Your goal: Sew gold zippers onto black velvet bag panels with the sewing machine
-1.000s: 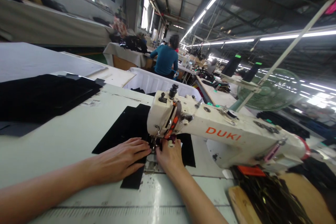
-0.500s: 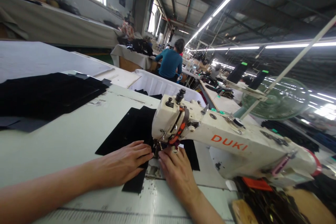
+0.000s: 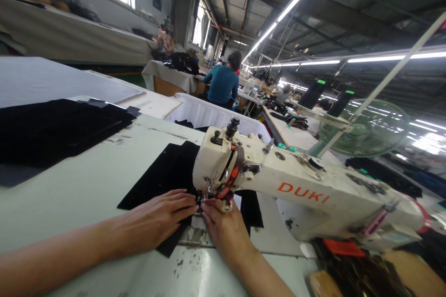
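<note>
A white sewing machine (image 3: 265, 167) marked DUKI stands across the table, its needle area low at its left end. Black fabric (image 3: 153, 176) lies under the machine head and spreads to its left. My left hand (image 3: 158, 218) rests flat on this fabric, fingers stretched toward the presser foot (image 3: 200, 199). Close to the foot's other side, my right hand (image 3: 228, 229) has its thumb and fingers pressed together at the fabric; its fingertips are partly hidden. More black fabric (image 3: 252, 209) shows beyond my right hand, near a small white patch (image 3: 238, 201).
A stack of black fabric pieces (image 3: 59, 130) lies on the left. Behind the machine stands a white plastic bin (image 3: 223, 109) with black pieces inside. Thread cones (image 3: 311, 95) and a green fan (image 3: 369, 127) are at right. A person in blue (image 3: 222, 83) sits farther off.
The view has shifted slightly, so the machine and table appear farther left. Both hands stay beside the presser foot. More of the white patch beside my right hand shows.
</note>
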{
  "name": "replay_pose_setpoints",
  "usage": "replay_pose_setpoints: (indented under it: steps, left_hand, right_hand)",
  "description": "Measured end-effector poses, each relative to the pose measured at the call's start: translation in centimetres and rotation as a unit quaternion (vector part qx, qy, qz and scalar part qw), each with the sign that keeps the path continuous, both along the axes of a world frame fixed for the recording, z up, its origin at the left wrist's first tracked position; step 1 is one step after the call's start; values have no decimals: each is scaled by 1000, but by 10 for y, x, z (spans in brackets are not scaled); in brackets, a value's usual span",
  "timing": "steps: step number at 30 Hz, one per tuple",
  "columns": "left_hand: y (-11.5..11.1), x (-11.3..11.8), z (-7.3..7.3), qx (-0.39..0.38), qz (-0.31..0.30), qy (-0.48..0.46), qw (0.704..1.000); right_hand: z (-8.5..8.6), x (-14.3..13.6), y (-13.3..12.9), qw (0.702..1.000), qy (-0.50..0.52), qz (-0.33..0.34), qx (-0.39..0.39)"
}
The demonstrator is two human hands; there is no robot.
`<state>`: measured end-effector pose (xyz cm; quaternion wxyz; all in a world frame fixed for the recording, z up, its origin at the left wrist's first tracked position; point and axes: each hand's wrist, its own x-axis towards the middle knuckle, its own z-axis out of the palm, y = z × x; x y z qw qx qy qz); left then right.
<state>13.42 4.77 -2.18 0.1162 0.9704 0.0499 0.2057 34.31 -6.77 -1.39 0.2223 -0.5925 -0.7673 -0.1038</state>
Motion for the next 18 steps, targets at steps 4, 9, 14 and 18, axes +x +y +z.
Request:
replay_pose_setpoints:
  steps: [4,9,14,18]
  left_hand:
    - [5,1,-2,-77,29,-34,996]
    - [10,-1,7,-177,62,-18,982]
    - [8,-3,6,-114,23,-7,993]
    - [7,-3,-2,12,-34,-6,999]
  right_hand:
    - [5,0,10,1000,-19,-5,-9]
    - [-1,-1,15,999,-28,-17,-2]
    - [-6,-2,15,999,-22,-27,5]
    - [-8,-2,14,999,-18,-30,12]
